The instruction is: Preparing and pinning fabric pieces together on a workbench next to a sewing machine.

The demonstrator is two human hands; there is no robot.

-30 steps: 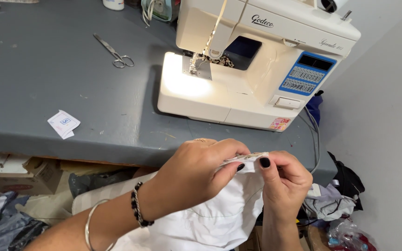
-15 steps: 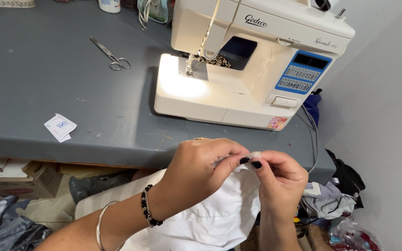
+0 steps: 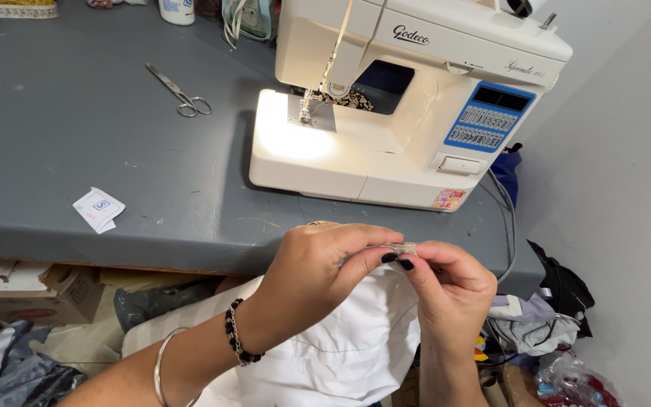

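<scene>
Both hands nudged slightly right since a sec ago, same pinch. Left hand (image 3: 325, 264) & right hand (image 3: 446, 283) pinch a small clear strip (image 3: 399, 247) at the white cotton fabric (image 3: 340, 347) edge, just below the grey tabletop (image 3: 77, 136) front edge. Cream sewing machine (image 3: 408, 98) behind; open tabletop to its left. Fabric cut off at the bottom; strip hard to make out.
</scene>
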